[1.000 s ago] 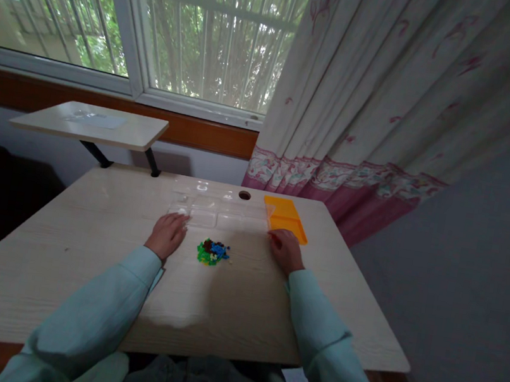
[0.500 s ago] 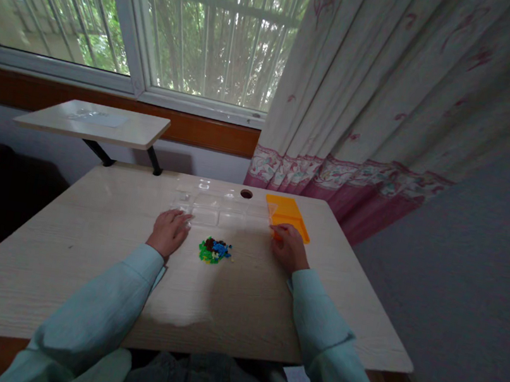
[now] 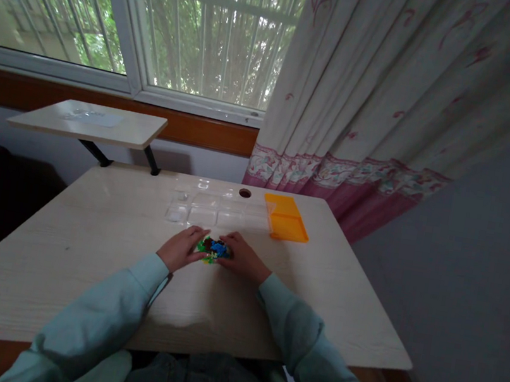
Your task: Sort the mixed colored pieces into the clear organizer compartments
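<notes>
A small heap of tiny green, blue, dark brown and yellow plastic pieces [image 3: 213,250] lies on the desk in front of me. My left hand [image 3: 183,249] curves around its left side, thumb and fingers apart at the edge of the heap. Mirroring it, my right hand [image 3: 243,258] cups the right side with thumb and fingers apart. Both hands touch or nearly touch the heap, and their fingers cover part of it. Just beyond lies a clear compartmented plastic tray [image 3: 217,214]. An orange plastic tray [image 3: 290,217] sits at its right end.
A light wooden desk [image 3: 94,269] carries everything, with a round cable hole [image 3: 245,193] near its back edge. At the back left, a raised shelf [image 3: 97,123] stands on black legs. A patterned curtain [image 3: 345,102] and a window [image 3: 217,26] are behind the desk.
My left hand has moved from the clear tray's left end towards me and rightward to the heap. My right hand has come leftward from the orange tray. The heap looks more gathered.
</notes>
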A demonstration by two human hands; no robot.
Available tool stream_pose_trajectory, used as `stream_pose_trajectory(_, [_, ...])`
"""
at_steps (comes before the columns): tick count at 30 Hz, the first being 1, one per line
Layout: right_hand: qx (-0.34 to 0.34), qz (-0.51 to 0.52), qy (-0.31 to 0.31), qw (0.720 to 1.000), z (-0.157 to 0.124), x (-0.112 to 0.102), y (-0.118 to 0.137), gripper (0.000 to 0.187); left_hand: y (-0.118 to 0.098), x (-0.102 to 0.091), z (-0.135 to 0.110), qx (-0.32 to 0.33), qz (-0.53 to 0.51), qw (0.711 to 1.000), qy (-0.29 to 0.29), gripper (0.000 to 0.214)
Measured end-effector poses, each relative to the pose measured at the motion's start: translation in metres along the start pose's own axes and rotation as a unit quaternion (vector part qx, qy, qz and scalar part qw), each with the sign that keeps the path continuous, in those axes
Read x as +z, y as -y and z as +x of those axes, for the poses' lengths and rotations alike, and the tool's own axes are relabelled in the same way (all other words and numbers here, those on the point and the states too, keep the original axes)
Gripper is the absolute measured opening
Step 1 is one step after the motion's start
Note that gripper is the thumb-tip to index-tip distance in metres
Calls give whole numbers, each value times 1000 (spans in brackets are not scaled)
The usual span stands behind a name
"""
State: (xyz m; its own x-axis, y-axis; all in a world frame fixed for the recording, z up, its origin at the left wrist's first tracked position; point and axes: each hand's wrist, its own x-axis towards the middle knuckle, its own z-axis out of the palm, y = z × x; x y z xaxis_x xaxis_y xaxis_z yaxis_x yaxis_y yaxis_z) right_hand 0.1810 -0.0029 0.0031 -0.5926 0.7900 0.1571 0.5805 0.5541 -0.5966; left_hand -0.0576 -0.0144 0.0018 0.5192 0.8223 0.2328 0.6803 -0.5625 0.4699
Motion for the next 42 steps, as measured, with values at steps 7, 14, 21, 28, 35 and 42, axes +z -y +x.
stream_pose_trajectory(7, [28, 15, 5, 999, 11, 9, 9, 38, -3, 3, 8, -12, -49, 999, 15, 48])
stream_pose_trajectory(14, [29, 34, -24, 999, 12, 12, 9, 30, -10, 8, 12, -30, -80, 996, 0, 36])
stream_pose_trajectory(21, [48, 28, -53, 997, 12, 8, 15, 18, -13, 14, 13, -14, -113, 993, -25, 33])
stream_pose_trajectory(28, [41, 29, -82, 995, 13, 4, 16, 14, -15, 14, 15, -17, -132, 990, -45, 31])
stream_pose_trajectory(35, [41, 53, -82, 994, 13, 7, 10, 17, -13, 3, 10, -20, -138, 989, -57, 24])
stream_pose_trajectory(42, [23, 122, -25, 992, 9, -1, 8, 25, -5, 0, 6, -6, -141, 989, -43, 26])
